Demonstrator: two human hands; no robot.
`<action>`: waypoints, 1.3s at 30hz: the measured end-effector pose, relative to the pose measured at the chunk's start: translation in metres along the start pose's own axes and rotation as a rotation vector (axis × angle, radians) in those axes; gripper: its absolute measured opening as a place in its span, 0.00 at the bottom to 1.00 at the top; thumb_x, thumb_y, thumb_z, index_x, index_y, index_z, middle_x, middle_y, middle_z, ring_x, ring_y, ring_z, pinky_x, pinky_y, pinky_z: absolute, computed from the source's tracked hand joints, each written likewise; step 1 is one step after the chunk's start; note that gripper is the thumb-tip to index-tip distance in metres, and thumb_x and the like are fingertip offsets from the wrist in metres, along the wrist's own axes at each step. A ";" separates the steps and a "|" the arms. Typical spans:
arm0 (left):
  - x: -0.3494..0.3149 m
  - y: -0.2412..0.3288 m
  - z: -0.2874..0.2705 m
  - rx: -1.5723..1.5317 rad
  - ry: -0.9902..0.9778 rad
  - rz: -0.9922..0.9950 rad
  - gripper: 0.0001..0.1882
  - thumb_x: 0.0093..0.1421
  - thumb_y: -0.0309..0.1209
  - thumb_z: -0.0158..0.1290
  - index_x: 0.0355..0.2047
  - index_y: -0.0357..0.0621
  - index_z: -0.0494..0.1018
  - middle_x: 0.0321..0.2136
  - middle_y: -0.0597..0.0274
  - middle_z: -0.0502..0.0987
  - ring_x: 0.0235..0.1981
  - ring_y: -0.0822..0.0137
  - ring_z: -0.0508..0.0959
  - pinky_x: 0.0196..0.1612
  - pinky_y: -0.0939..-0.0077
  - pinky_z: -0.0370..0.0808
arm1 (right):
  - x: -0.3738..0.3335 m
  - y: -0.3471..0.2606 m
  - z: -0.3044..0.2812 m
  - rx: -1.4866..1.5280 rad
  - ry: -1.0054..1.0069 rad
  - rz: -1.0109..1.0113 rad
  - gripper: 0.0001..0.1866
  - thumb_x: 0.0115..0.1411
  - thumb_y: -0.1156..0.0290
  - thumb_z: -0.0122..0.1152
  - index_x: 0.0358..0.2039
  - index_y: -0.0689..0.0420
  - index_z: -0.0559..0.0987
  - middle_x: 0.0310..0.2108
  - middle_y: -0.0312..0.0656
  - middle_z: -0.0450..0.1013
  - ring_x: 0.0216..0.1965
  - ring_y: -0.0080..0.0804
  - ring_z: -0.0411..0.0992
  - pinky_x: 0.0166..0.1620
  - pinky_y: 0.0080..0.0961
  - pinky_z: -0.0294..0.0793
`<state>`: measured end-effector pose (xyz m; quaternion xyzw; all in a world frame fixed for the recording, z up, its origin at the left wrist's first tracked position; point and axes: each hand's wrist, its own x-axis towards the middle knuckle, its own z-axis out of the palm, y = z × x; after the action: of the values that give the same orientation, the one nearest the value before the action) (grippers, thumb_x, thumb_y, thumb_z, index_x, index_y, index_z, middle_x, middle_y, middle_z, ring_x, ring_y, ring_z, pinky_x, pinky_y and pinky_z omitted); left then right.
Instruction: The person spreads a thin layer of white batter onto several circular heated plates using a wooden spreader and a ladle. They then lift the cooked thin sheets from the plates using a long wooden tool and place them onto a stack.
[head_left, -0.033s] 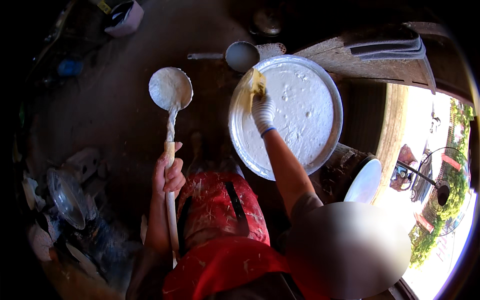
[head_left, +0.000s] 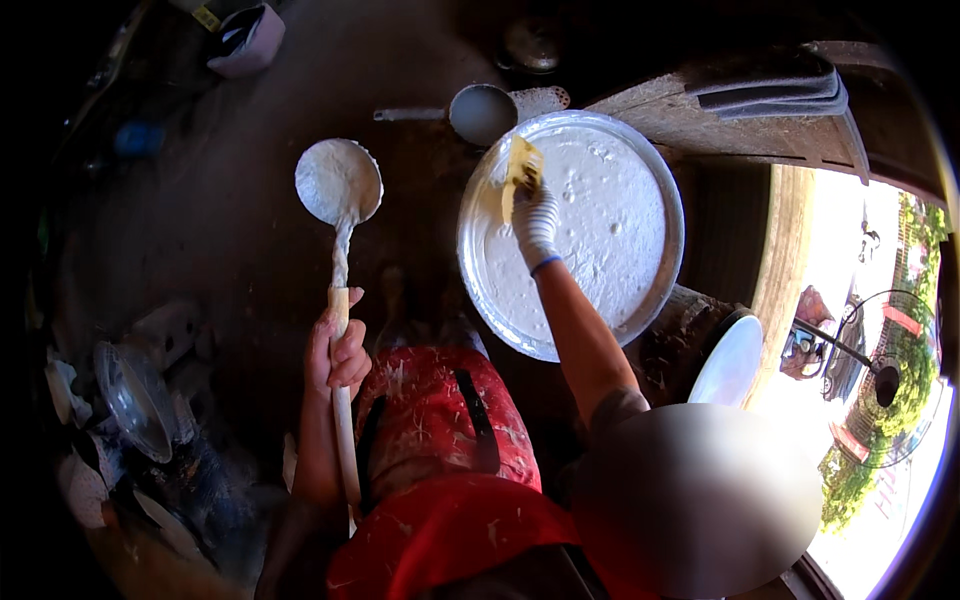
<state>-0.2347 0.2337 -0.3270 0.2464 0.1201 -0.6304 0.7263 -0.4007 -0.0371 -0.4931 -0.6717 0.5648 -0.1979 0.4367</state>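
Scraping white batter in the round pan (head_left: 655,300), right hand (head_left: 533,222) closed on yellow scraper (head_left: 520,170). Gripping long ladle (head_left: 339,190) upright, left hand (head_left: 338,350) wrapped around its handle; next, probably sweeping toward pan rim.

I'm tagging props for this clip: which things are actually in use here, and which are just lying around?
In use:
- right hand, gloved, holding a yellow scraper
- wide metal pan of white batter
- left hand gripping the long wooden ladle

Lying about:
- small metal scoop beyond the pan
- white plate
- clear glass bowl
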 end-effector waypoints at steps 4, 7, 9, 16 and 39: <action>-0.014 0.009 -0.021 -0.037 -0.026 0.038 0.20 0.63 0.35 0.32 0.53 0.40 0.54 0.11 0.70 0.59 0.01 0.82 0.53 0.04 0.88 0.50 | -0.071 -0.058 -0.057 0.740 -0.019 0.237 0.17 0.55 0.69 0.53 0.45 0.57 0.68 0.33 0.36 0.74 0.39 0.27 0.70 0.37 0.25 0.71; -0.016 0.013 -0.025 -0.020 -0.011 0.008 0.20 0.63 0.36 0.32 0.53 0.40 0.54 0.11 0.70 0.59 0.01 0.82 0.53 0.04 0.88 0.50 | -0.071 -0.032 -0.060 1.010 0.014 0.295 0.16 0.53 0.67 0.56 0.42 0.59 0.70 0.31 0.36 0.74 0.33 0.24 0.71 0.34 0.23 0.71; -0.010 0.019 -0.026 0.004 0.008 0.010 0.20 0.63 0.36 0.32 0.52 0.40 0.54 0.11 0.70 0.58 0.01 0.82 0.52 0.04 0.88 0.50 | -0.025 -0.020 -0.050 0.683 -0.014 0.411 0.13 0.52 0.67 0.57 0.37 0.58 0.73 0.28 0.37 0.74 0.25 0.24 0.71 0.28 0.22 0.71; -0.014 0.024 -0.036 0.049 -0.062 -0.002 0.19 0.62 0.35 0.32 0.52 0.40 0.56 0.11 0.70 0.58 0.01 0.81 0.52 0.04 0.88 0.50 | 0.069 0.025 -0.029 0.312 -0.166 0.420 0.09 0.48 0.71 0.54 0.31 0.61 0.75 0.24 0.39 0.73 0.17 0.29 0.68 0.21 0.24 0.67; -0.013 0.026 0.000 0.057 -0.126 -0.049 0.21 0.64 0.36 0.29 0.54 0.39 0.52 0.12 0.70 0.56 0.02 0.83 0.52 0.03 0.90 0.49 | -0.151 -0.008 -0.196 0.480 -0.531 0.472 0.17 0.52 0.65 0.60 0.40 0.62 0.74 0.35 0.37 0.73 0.35 0.26 0.71 0.40 0.26 0.71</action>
<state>-0.2112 0.2469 -0.3156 0.2237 0.0623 -0.6652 0.7096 -0.5878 0.0317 -0.3461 -0.4309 0.5091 -0.0384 0.7441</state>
